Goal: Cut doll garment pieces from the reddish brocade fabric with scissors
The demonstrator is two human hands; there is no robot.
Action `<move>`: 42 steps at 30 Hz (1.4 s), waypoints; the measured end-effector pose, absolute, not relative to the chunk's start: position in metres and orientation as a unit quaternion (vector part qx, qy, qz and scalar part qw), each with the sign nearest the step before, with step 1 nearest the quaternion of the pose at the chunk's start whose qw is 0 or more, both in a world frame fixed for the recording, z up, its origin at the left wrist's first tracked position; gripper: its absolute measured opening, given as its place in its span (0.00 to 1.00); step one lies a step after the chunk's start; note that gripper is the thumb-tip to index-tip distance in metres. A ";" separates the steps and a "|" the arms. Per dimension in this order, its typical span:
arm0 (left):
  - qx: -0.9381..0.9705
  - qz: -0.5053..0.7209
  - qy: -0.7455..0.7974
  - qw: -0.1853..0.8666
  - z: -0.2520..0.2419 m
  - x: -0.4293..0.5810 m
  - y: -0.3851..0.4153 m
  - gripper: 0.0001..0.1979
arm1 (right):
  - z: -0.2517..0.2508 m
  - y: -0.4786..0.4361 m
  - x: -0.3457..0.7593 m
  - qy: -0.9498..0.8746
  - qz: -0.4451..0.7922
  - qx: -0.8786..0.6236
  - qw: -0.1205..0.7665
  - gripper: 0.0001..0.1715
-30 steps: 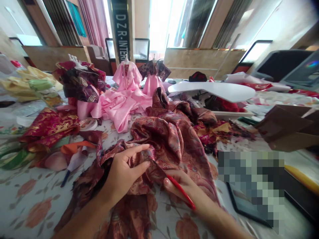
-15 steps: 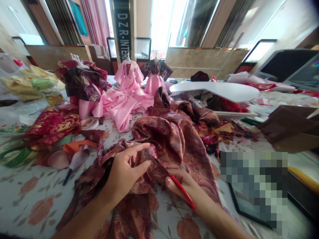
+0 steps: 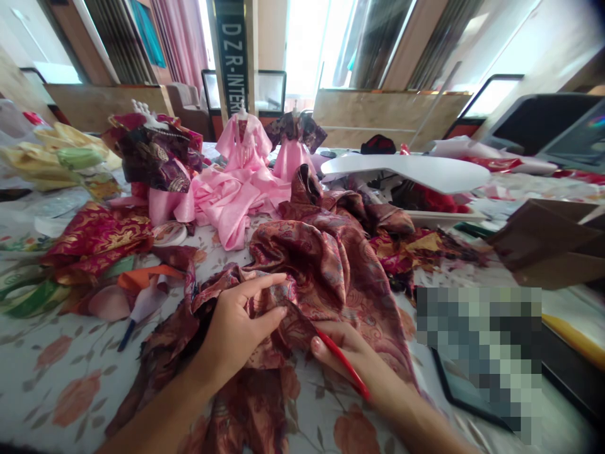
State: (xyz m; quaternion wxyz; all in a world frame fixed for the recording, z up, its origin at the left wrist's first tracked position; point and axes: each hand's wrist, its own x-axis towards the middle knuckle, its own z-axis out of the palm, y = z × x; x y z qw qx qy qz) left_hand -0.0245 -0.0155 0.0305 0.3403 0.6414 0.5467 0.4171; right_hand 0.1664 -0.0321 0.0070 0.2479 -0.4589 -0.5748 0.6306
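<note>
- Left hand (image 3: 236, 321): thumb and forefinger spread apart over a fold of copper-red paisley brocade (image 3: 321, 243); the other fingers are hidden, so I cannot tell whether they grip it.
- Right hand (image 3: 362, 354): closed around a slender red tool (image 3: 347, 367), its upper end against the brocade's edge; the tip is hard to make out, so the kind of tool is uncertain.
- The brocade lies crumpled under and between the hands, running toward the person and farther out across the floral-patterned worktop (image 3: 38, 403).
- Left of the hands: fabric scraps, one of them orange (image 3: 149, 277), a green tape roll (image 3: 33, 299) and a folded magenta-and-gold brocade (image 3: 101, 236).
- Right of them: a dark-framed panel (image 3: 466, 394), partly masked by pixelation, and, beyond it, a brown cardboard piece (image 3: 543, 243).
- Farther out, pink satin (image 3: 231, 195) spreads before a miniature dress form in a pink gown (image 3: 242, 139); a second, in a dark top and pink skirt (image 3: 290, 161), stands beside it.
- A bulkier dark-and-magenta garment (image 3: 158, 154) stands to their left; a white curved board (image 3: 409, 171) lies over a tray (image 3: 449, 216) to their right.
</note>
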 end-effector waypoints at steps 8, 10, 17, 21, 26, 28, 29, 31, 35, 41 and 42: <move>0.638 0.435 0.526 0.357 0.031 -0.027 -0.013 0.17 | 0.004 -0.030 0.165 -0.555 0.665 -0.430 0.255 0.33; 0.632 0.436 0.522 0.372 0.032 -0.028 -0.013 0.17 | 0.003 -0.029 0.165 -0.555 0.662 -0.430 0.260 0.32; 0.492 0.533 0.511 0.461 0.024 -0.034 -0.007 0.24 | 0.000 -0.028 0.162 -0.532 0.635 -0.485 0.280 0.33; 0.402 0.594 0.498 0.488 0.015 -0.035 -0.003 0.25 | -0.004 -0.028 0.161 -0.540 0.609 -0.501 0.294 0.31; 0.351 0.635 0.493 0.480 0.014 -0.032 -0.002 0.20 | -0.006 -0.027 0.163 -0.553 0.593 -0.508 0.292 0.30; 0.341 0.652 0.493 0.464 0.015 -0.031 -0.003 0.18 | -0.004 -0.027 0.162 -0.550 0.593 -0.510 0.293 0.30; 0.339 0.663 0.493 0.450 0.015 -0.031 -0.003 0.17 | -0.003 -0.027 0.162 -0.547 0.595 -0.510 0.294 0.30; 0.340 0.681 0.494 0.420 0.016 -0.033 -0.003 0.15 | 0.000 -0.028 0.161 -0.538 0.600 -0.511 0.298 0.30; 0.361 0.683 0.507 0.382 0.019 -0.043 0.001 0.13 | 0.002 -0.028 0.160 -0.545 0.583 -0.511 0.319 0.28; 0.469 0.628 0.551 0.285 0.024 -0.059 0.008 0.12 | -0.001 -0.027 0.164 -0.584 0.536 -0.520 0.318 0.25; 0.481 0.625 0.553 0.268 0.025 -0.060 0.008 0.11 | -0.001 -0.026 0.165 -0.591 0.525 -0.523 0.318 0.25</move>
